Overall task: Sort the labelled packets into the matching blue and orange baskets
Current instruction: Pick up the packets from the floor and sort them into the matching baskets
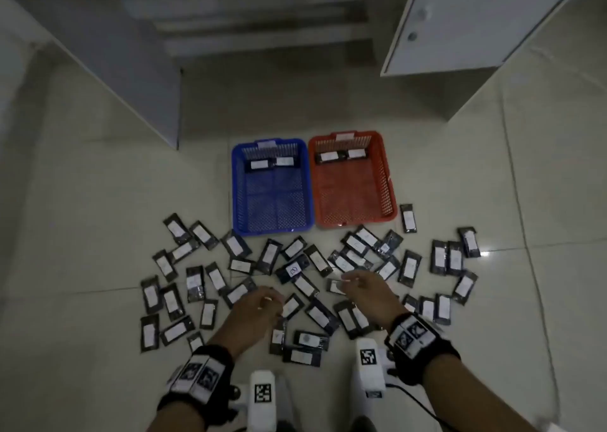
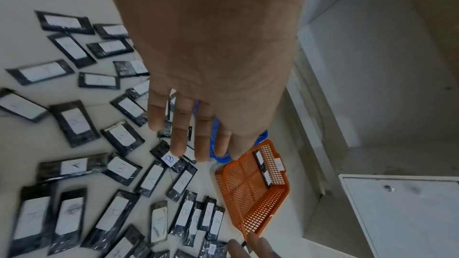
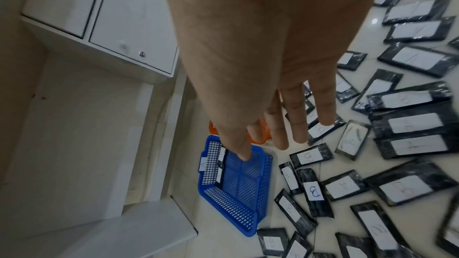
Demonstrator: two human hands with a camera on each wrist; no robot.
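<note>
Two hands over a scatter of black packets (image 1: 315,313) with white labels, all lying on the tiled floor (image 1: 82,185). Left hand (image 1: 258,303) palm down, fingers (image 2: 178,136) straight and slightly spread in the left wrist view, gripping nothing, hovering above the packets beneath it. Right hand (image 1: 364,287) likewise extended in the right wrist view, fingers (image 3: 298,121) straight and parted, empty; in the head view a blurred packet (image 1: 335,285) just beside its fingertips, contact impossible to judge. Ahead of both hands, past the near rows of packets, blue basket (image 1: 271,187) and orange basket (image 1: 353,178) side by side and touching, blue ahead of the left hand, orange ahead of the right. Two packets along the far wall inside each basket, a white tag on each far rim; tag on the blue one reads "A" in the right wrist view. Handwritten letters A and B legible on several floor labels; a packet marked B (image 1: 293,270) between the two hands, slightly ahead of them. White cabinet (image 1: 476,21) beyond and to the right of the right hand. Marker-tagged wrist bands (image 1: 414,333) behind both hands.
</note>
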